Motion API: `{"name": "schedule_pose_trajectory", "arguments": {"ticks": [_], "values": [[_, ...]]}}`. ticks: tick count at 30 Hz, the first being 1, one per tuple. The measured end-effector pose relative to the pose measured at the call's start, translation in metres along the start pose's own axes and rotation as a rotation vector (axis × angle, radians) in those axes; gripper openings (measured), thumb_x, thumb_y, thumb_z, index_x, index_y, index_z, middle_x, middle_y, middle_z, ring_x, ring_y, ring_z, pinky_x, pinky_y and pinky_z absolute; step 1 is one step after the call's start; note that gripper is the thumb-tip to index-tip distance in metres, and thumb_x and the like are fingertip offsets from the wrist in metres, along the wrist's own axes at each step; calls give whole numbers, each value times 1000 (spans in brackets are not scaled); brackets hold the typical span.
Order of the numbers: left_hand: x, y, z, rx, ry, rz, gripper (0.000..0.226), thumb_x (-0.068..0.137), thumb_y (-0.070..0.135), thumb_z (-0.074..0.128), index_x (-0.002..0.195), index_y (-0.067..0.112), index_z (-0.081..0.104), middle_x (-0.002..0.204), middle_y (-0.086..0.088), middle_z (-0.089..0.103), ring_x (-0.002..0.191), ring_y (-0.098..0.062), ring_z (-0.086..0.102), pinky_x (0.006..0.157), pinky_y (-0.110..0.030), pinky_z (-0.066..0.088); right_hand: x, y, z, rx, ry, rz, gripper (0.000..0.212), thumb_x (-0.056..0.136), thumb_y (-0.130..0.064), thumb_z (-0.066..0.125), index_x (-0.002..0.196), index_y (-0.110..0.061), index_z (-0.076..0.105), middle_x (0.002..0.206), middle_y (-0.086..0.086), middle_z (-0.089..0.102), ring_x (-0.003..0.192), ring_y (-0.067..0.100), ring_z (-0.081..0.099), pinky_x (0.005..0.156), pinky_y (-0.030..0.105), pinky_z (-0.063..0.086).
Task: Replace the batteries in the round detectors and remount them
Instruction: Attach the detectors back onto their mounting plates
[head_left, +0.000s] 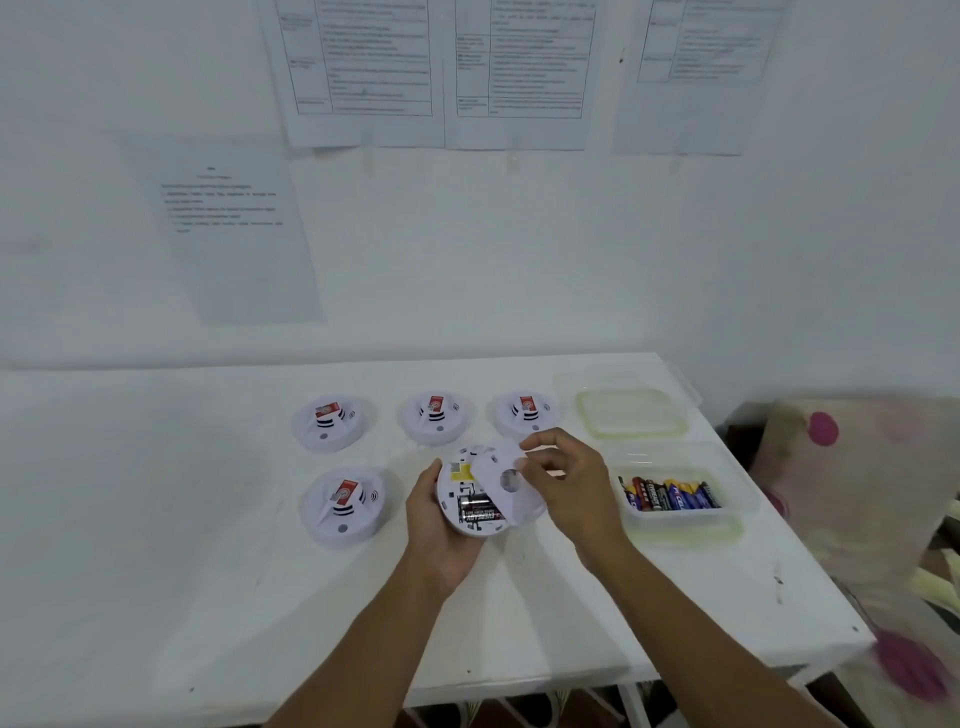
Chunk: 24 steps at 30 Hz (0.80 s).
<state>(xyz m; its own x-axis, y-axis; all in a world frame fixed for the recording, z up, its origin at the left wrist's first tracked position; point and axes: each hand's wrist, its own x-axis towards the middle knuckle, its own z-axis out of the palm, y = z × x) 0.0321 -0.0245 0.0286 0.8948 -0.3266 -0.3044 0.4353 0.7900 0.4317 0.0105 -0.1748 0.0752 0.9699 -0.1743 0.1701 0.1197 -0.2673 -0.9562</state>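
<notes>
Item: round detector (470, 499), white disc, held just above the table (156, 519) at mid-front, with its underside turned up to the camera. The left hand (434, 530) cups it from below, thumb curled on the rim at 9 o'clock. The right hand (569, 483) pinches the mounting plate (501, 478), which overlaps the disc at 1 to 2 o'clock. Two fitted cells (478, 509) lie in the bay at 6 o'clock, their long axis running roughly 9 to 3. The disc itself has no long axis. Handling, by judgement: a light, stiff plastic shell, smooth and apt to slip. Take it by the rim and keep off the contacts, and take the thin plate by its edge. Nearby: battery tub (675, 493) at 3 o'clock, four other detectors (343, 506) from 9 to 1 o'clock.
</notes>
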Motion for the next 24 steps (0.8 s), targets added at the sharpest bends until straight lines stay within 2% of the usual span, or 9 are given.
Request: {"name": "schedule_pose_trajectory", "arguments": {"ticks": [3,5,7,8,9,11,13,15,24], "values": [[2,-8,3,-8,-1,-3,53,99,41,37,134,7,59,134,-21,59,120,-37,55,111,-51,37,-2,7,7,-143,118,-83,13,83,-12,72,87,-24,69,83,-13,71,68,1,62,63,14,44],[-1,-10,8,-9,-2,-4,52,100,42,36,129,7,61,127,-22,63,112,-36,59,101,-48,46,-5,13,9,-229,130,-151,12,84,-14,71,92,-23,73,93,-14,68,66,3,60,65,16,45],[-4,-10,11,-11,-2,-12,51,100,43,37,126,7,61,116,-20,67,101,-33,64,88,-43,53,-11,16,13,-342,100,-208,15,86,-26,65,98,-22,75,101,-11,63,80,4,61,72,21,49],[-4,-10,12,-8,13,-12,51,100,43,37,126,7,61,113,-18,68,99,-31,65,85,-41,54,-15,17,16,-399,82,-221,24,86,-36,60,101,-23,74,105,-10,61,90,6,60,78,23,49],[-3,-11,11,-5,34,-10,51,99,44,38,127,7,61,112,-17,68,99,-30,65,85,-40,54,-19,16,17,-452,65,-223,35,84,-46,55,105,-24,73,108,-10,60,98,7,58,82,23,47],[-3,-11,10,23,66,-2,54,98,46,39,130,7,60,118,-18,67,105,-31,63,96,-41,48,-25,15,20,-538,24,-232,50,79,-56,54,114,-24,68,116,-9,58,108,9,53,85,18,42],[-4,-10,9,47,84,2,58,97,47,40,131,5,60,122,-20,65,110,-33,61,102,-43,44,-28,14,22,-613,-31,-257,55,77,-55,62,121,-22,64,122,-5,56,113,13,51,85,18,41],[-5,-10,8,58,96,9,58,97,47,40,132,4,59,122,-20,65,110,-33,62,102,-43,45,-27,14,24,-649,-49,-254,54,78,-51,66,124,-22,62,125,-4,56,114,15,51,86,20,41],[-9,-10,14,35,88,18,57,96,46,41,133,7,59,113,-15,67,102,-29,65,101,-39,44,-25,5,33,-592,51,-226,51,75,-51,71,118,-25,65,116,-4,56,105,14,55,83,20,45]]}}
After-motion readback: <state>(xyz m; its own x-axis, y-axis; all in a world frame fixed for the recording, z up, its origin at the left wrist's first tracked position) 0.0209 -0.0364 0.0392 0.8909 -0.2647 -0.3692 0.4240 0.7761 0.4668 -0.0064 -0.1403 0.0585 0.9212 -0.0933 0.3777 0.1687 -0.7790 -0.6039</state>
